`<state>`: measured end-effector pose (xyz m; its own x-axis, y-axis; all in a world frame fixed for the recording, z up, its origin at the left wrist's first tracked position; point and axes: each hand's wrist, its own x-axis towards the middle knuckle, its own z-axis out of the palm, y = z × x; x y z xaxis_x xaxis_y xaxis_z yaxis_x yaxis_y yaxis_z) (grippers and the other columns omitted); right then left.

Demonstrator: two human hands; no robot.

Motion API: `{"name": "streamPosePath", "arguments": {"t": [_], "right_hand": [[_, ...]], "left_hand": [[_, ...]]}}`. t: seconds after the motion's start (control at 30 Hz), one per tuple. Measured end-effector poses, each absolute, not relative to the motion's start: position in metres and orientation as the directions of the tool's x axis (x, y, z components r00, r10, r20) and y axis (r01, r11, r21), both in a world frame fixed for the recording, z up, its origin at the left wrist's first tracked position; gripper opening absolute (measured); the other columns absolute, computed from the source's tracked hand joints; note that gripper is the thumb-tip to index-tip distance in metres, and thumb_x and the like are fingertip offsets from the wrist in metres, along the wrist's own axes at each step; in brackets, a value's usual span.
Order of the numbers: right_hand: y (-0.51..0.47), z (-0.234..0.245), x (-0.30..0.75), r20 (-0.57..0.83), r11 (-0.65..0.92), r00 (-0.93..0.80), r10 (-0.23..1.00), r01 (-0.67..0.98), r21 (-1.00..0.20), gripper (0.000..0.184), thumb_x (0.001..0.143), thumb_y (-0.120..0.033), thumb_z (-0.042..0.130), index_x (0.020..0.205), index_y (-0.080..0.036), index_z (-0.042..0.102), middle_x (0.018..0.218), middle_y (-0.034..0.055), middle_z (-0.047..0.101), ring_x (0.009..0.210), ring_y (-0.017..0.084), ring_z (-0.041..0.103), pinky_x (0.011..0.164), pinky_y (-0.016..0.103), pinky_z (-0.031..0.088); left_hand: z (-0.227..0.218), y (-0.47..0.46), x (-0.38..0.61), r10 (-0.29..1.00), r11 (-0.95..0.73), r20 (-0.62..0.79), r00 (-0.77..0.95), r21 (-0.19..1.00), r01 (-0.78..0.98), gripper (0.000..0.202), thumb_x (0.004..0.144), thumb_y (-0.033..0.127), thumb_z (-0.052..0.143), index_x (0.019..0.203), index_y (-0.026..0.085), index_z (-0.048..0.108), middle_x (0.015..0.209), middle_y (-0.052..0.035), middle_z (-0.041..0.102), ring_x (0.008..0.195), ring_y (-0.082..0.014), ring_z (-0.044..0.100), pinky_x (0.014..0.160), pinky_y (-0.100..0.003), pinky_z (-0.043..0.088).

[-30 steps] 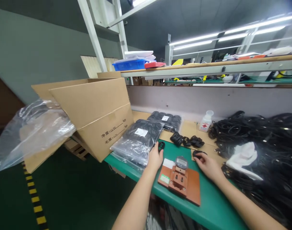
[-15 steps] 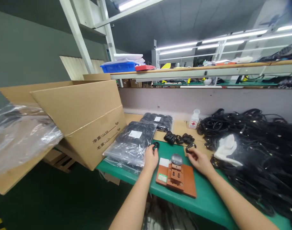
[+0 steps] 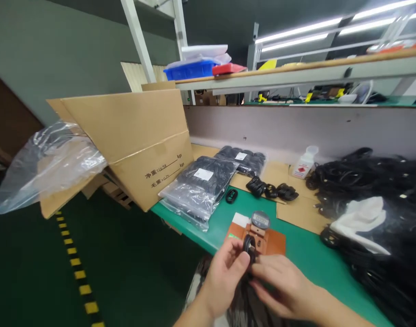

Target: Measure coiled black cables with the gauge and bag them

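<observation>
Left hand (image 3: 224, 272) holds the coiled cable (image 3: 247, 244) in a closed pinch; right hand (image 3: 284, 279) curls beside it — grip hidden — by the surface's (image 3: 305, 254) near edge. Likely light, flexible — grasp across the bundled strands.

Bare left hand (image 3: 224, 274) and right hand (image 3: 284, 281), bare forearms (image 3: 333, 309), streaky dark-and-pale clothing (image 3: 242, 304).

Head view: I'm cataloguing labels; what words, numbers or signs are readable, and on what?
"净重:…kgs", cardboard box
"毛重:…kgs", same box; handwritten figures uncertain.
Red diamond sign, white bottle; lettering too small.
Gauge display: seemingly zeros, blurred.
White labels, plastic bags: too small.
Green label, wall mark: unreadable.
</observation>
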<state>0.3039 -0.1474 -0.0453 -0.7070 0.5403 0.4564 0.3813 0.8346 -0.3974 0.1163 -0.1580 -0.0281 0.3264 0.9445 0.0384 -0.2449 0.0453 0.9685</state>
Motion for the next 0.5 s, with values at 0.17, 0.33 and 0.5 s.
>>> {"name": "streamPosePath", "arguments": {"t": [0.17, 0.33, 0.5], "right_hand": [[-0.162, -0.064, 0.292, 0.544, 0.887, -0.720, 0.430, 0.225, -0.403, 0.022, 0.096, -0.015, 0.044, 0.114, -0.013, 0.057, 0.075, 0.0075, 0.065, 0.062, 0.019, 0.060, 0.053, 0.028, 0.042], [-0.164, -0.080, 0.292, 0.608, 0.836, -0.633, 0.480, 0.120, -0.535, 0.027, 0.093, -0.010, 0.046, 0.118, -0.015, 0.053, 0.080, 0.0069, 0.068, 0.063, 0.018, 0.063, 0.056, 0.028, 0.045], [-0.162, -0.085, 0.295, 0.625, 0.821, -0.588, 0.513, 0.123, -0.558, 0.034, 0.094, -0.008, 0.046, 0.127, -0.014, 0.050, 0.082, 0.0079, 0.069, 0.064, 0.018, 0.064, 0.055, 0.028, 0.047]], "left_hand": [[-0.053, -0.186, 0.103, 0.940, 0.294, -0.184, 0.289, 0.866, -0.405, 0.020, 0.087, 0.034, 0.068, 0.092, 0.015, 0.067, 0.093, -0.0066, 0.070, 0.087, -0.0162, 0.063, 0.081, -0.025, 0.045], [-0.068, -0.193, 0.101, 0.929, 0.367, -0.315, 0.194, 0.725, -0.583, 0.015, 0.084, 0.027, 0.071, 0.095, 0.016, 0.069, 0.093, -0.0078, 0.070, 0.087, -0.0188, 0.066, 0.078, -0.030, 0.050], [-0.069, -0.191, 0.110, 0.920, 0.391, -0.345, 0.185, 0.769, -0.506, 0.018, 0.086, 0.030, 0.069, 0.090, 0.012, 0.072, 0.095, -0.0101, 0.068, 0.083, -0.0168, 0.064, 0.076, -0.028, 0.053]]}}
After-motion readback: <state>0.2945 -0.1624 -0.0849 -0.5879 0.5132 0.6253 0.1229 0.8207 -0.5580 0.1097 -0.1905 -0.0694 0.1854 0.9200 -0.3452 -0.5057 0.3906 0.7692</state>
